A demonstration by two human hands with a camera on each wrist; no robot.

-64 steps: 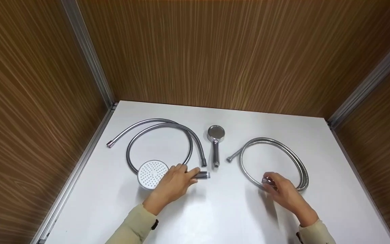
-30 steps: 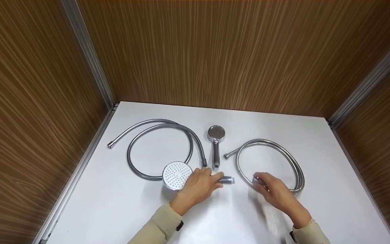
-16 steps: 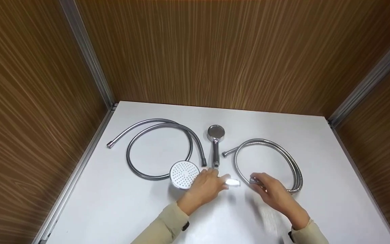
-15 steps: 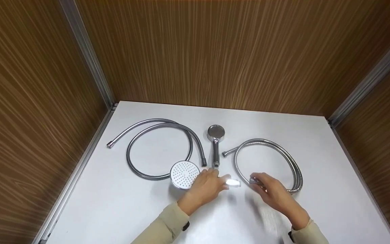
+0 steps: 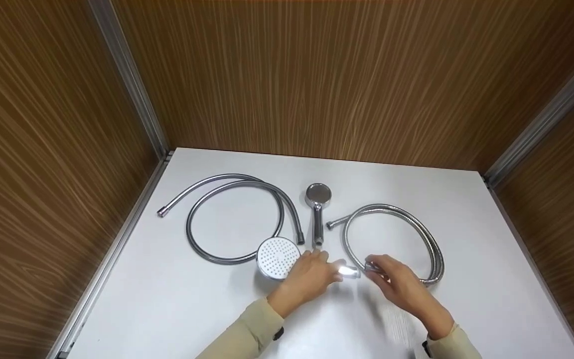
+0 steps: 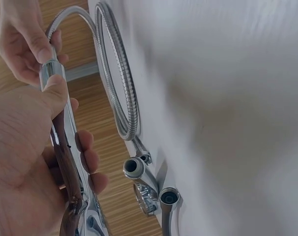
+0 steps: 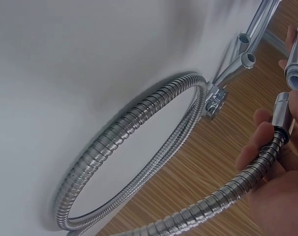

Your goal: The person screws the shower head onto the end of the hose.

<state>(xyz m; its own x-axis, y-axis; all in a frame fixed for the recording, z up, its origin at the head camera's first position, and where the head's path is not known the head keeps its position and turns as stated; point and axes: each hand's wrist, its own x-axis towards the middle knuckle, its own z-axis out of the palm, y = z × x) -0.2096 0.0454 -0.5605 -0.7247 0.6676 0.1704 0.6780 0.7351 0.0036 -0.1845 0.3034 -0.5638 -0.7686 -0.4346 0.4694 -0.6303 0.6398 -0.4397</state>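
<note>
My left hand (image 5: 311, 275) grips the chrome handle of a shower head with a round white face (image 5: 278, 258), held face up over the table. The handle's threaded end (image 7: 296, 79) points toward my right hand (image 5: 400, 285). Between its thumb and fingers, that hand pinches the metal end fitting (image 7: 282, 112) of a ribbed steel shower hose (image 5: 434, 244). In the right wrist view, fitting and thread stand close together, a narrow gap between them. The rest of this hose lies coiled on the table, its other end fitting (image 5: 330, 225) toward the middle.
A smaller chrome shower head (image 5: 318, 195) lies behind my left hand, handle toward me. Left of it, a smooth grey hose (image 5: 189, 219) lies looped on the white table (image 5: 167, 299). Wood-grain panels (image 5: 317, 80) wall in the back and both sides.
My left hand has carried the shower head rightward, toward the right hand. The right hand has shifted slightly left with the hose end, and the coil has slid a little left too.
</note>
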